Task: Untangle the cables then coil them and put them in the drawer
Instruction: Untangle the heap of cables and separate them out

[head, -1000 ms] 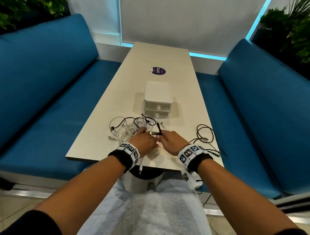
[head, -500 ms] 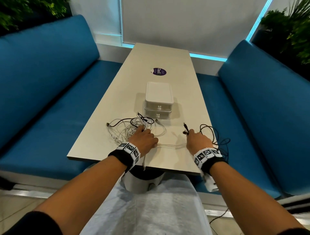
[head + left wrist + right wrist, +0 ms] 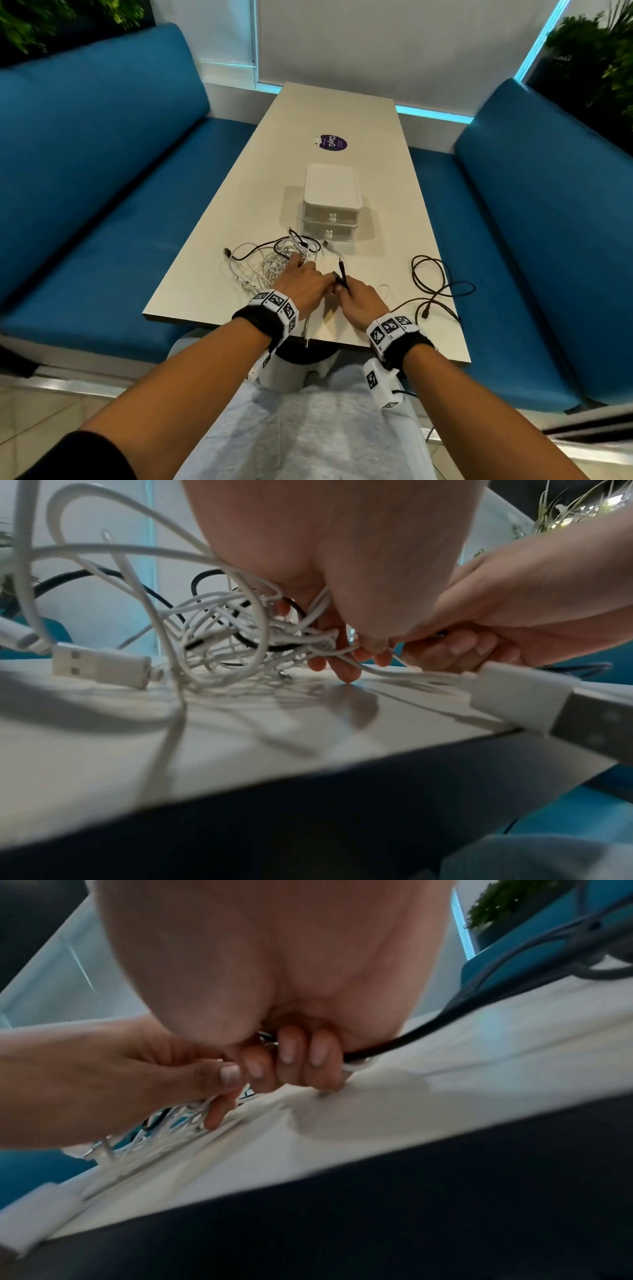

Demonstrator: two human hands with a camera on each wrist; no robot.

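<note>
A tangle of white and black cables (image 3: 267, 265) lies on the table in front of the white two-drawer unit (image 3: 331, 205), both drawers closed. My left hand (image 3: 310, 277) rests on the tangle's right side; in the left wrist view its fingers (image 3: 346, 656) pinch white strands. My right hand (image 3: 346, 291) is right beside it, fingers curled round a black cable (image 3: 377, 1047). That cable's plug end (image 3: 342, 270) sticks up between the hands, and its loose loops (image 3: 433, 274) lie to the right.
The pale table (image 3: 239, 219) is long and narrow, with a purple sticker (image 3: 331, 142) beyond the drawers. Blue benches (image 3: 102, 171) flank both sides. A white USB plug (image 3: 99, 664) lies at the tangle's left; another plug (image 3: 534, 702) hangs at the near edge.
Half a second ago my right hand was out to the right with the black cable drawn away. It has come back beside the left hand, and the black loops lie slack on the right.
</note>
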